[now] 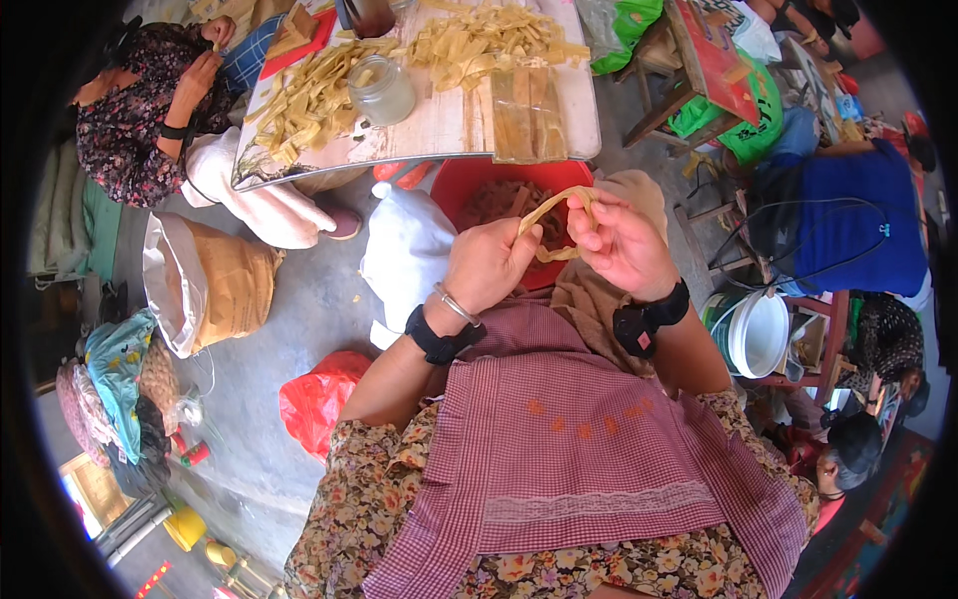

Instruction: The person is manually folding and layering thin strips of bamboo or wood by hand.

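Observation:
In front of my lap, both hands hold a pale yellow, pliable strip (548, 206) bent into a loop. My left hand (487, 262) pinches one side of it between thumb and fingers. Opposite, my right hand (631, 250) grips the other side near its top, fingertips pressed together. Below the loop stands a red tub (449, 190) with brownish pieces in it, partly covered by my hands. Beyond, a table (454, 125) bears heaps of similar yellow strips (319, 100), a glass jar (381, 95) with cloudy contents, and a flat yellow-brown slab (529, 112) at its near edge.
Left of me are a white bag (407, 240), a red plastic bag (319, 399) and an open brown sack (225, 285). A person in a flowered top (140, 130) sits at the far left. On the right stand a white bucket (756, 334) and a person in blue (848, 220).

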`<state>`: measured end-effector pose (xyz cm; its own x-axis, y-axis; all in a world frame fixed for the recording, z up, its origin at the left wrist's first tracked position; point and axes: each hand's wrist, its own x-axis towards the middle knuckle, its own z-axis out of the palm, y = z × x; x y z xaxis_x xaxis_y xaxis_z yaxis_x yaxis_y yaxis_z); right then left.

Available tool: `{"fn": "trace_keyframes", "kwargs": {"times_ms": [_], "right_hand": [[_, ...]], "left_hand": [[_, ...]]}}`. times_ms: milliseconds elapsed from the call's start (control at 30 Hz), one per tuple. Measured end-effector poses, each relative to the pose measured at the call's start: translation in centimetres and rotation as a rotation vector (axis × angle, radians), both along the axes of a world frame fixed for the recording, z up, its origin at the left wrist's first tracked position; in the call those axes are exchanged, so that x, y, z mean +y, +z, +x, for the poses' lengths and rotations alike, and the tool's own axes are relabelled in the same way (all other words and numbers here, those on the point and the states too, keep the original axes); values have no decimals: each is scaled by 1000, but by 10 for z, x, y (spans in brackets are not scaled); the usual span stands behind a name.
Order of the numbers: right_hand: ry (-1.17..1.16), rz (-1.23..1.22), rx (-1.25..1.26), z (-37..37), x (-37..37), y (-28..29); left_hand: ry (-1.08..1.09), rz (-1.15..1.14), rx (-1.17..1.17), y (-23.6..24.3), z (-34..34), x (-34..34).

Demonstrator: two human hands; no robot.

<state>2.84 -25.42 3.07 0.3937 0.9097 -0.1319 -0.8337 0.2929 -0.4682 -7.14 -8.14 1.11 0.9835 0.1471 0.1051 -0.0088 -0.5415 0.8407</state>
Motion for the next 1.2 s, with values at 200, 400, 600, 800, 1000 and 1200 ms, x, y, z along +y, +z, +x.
{"fn": "trace_keyframes", "kwargs": {"times_ms": [200, 400, 600, 800, 1000, 1200], "right_hand": [[-45, -86, -2, -4, 3, 4], [-55, -383, -481, -10, 11, 0], [-256, -583, -1338, -17, 21, -23], [-84, -398, -586, -15, 15, -20], [-24, -466, -483, -19, 11, -13], [-54, -636, -703, -25, 8, -4]], "left_hand": [[-191, 175, 68, -7, 4, 10], [-523, -973, 468, 2, 3, 5], [-399, -1347, 434, -9, -2, 14], [-120, -978, 218, -2, -3, 5], [-180, -977, 317, -8, -1, 3], [-71, -838, 333, -15, 2, 3]]}}
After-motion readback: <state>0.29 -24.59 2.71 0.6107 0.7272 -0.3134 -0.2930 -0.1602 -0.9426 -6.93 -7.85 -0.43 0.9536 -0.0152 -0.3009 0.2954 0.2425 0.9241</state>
